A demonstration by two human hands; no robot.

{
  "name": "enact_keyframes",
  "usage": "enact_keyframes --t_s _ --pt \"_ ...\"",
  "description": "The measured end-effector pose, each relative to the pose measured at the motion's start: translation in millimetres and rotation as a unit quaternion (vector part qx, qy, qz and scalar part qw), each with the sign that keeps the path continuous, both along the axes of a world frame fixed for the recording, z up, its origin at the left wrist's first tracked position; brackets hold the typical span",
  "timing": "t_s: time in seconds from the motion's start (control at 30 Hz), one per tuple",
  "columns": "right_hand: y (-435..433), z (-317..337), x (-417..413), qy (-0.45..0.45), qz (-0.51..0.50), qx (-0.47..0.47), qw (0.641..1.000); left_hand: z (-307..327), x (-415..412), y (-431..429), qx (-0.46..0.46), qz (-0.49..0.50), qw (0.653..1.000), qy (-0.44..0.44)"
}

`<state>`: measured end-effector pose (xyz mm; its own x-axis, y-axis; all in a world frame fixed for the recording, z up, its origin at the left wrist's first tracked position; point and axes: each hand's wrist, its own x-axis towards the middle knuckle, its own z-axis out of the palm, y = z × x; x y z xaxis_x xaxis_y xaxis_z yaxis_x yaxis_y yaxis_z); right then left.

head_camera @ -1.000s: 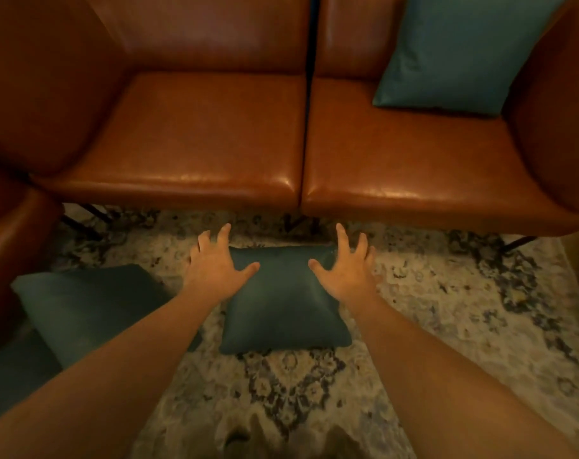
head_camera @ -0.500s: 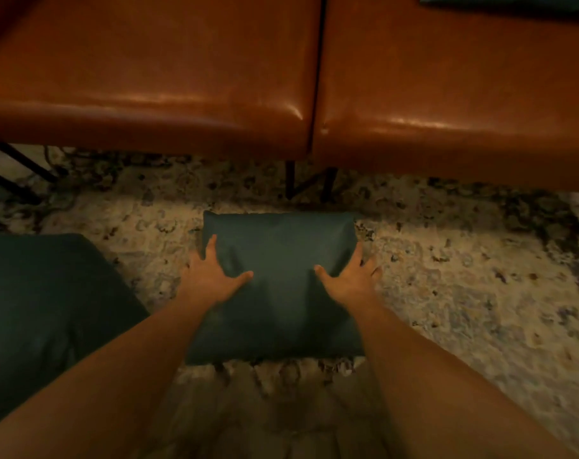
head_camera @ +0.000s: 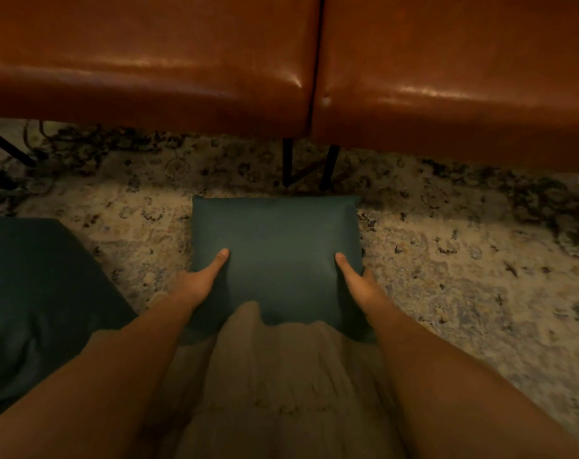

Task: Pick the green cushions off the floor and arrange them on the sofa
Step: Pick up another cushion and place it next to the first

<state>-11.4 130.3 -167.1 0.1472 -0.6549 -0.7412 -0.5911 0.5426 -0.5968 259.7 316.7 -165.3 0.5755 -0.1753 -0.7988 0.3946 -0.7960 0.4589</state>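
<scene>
Green cushion (head_camera: 275, 253) lies flat on the rug (head_camera: 480, 260), just in front of the sofa (head_camera: 149, 61).

Head view: 0.5 s ago both palms lay spread on top. Now left hand (head_camera: 199, 283) and right hand (head_camera: 357, 283) clamp its 2 side edges, thumbs on top, fingers tucked out of sight. Judgement: grip set, lift comes next.

2nd cushion (head_camera: 33, 293) sits on the rug at left. Room dim. Black sofa legs (head_camera: 288, 160) stand just behind the cushion. Pale skirt (head_camera: 281, 376) overlaps its near edge.
</scene>
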Motion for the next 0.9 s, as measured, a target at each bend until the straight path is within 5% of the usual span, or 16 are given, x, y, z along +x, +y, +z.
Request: enact_keyframes --t_s 0.23,0.57,0.67,0.77,0.9 --pt "-48 44 13 -0.04 0.015 -0.081 0.996 59 38 -30 -0.01 -0.072 0.983 -0.17" --pt "-84 90 17 -0.09 0.049 -0.081 0.992 129 76 -51 -0.039 -0.281 0.942 -0.18" --pt "-88 94 8 -0.133 -0.012 -0.063 0.989 137 81 -44 -0.047 -0.366 0.901 -0.228" --pt "-92 100 3 -0.224 -0.113 -0.034 0.967 142 87 -40 0.001 -0.503 0.816 -0.285" --pt "-92 119 15 -0.245 -0.124 -0.053 0.96 160 89 -51 0.009 -0.528 0.765 -0.37"
